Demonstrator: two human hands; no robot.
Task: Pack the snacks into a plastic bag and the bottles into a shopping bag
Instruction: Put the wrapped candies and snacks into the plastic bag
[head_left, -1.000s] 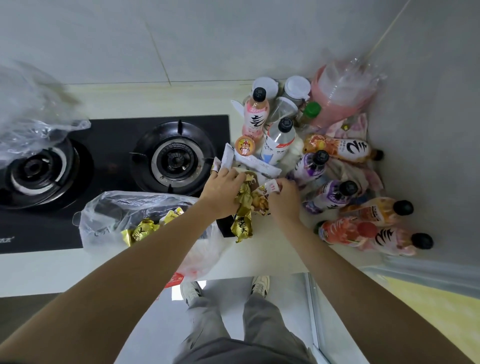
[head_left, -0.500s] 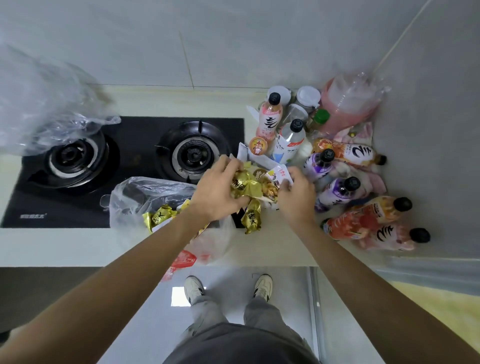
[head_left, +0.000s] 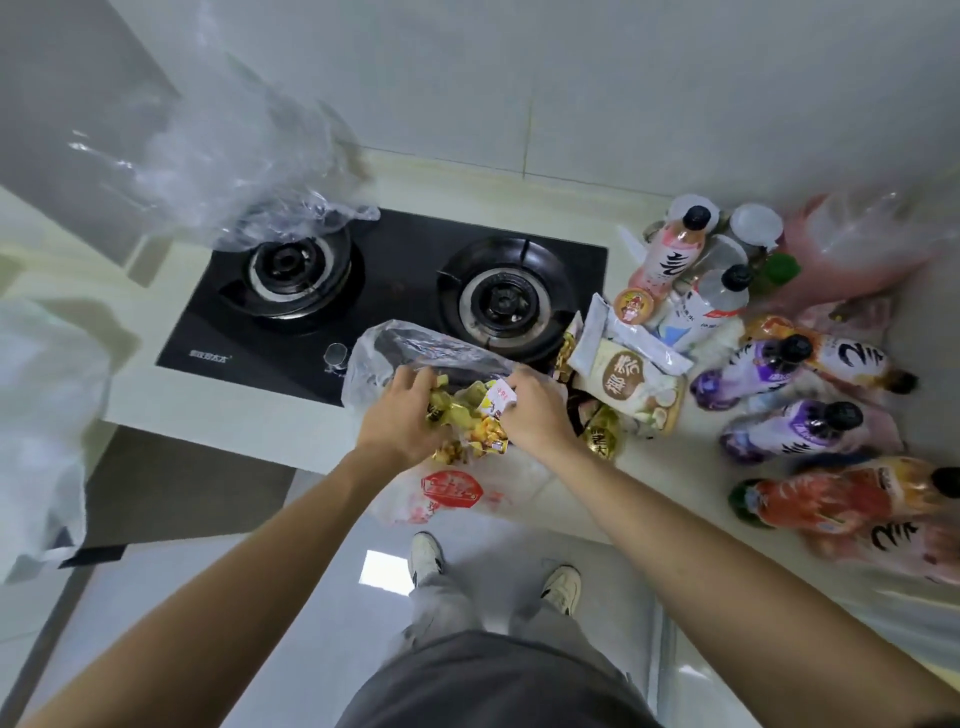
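Over the crumpled clear plastic bag (head_left: 415, 353), both hands (head_left: 400, 415) (head_left: 535, 410) clutched small gold-wrapped snacks (head_left: 467, 421), which could spill off the table edge if its limp mouth collapsed

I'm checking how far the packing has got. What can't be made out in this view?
- Head view: how many snacks are already in the plastic bag; the left hand, the right hand and the crumpled film cover them.
- Bottom-right bottles: motion blur smears the labels, and the frame's right edge cuts them off.
- The shopping bag: cannot be told apart among the blurred bags at the frame's edges.
- Gold snack packets: print too small to read.
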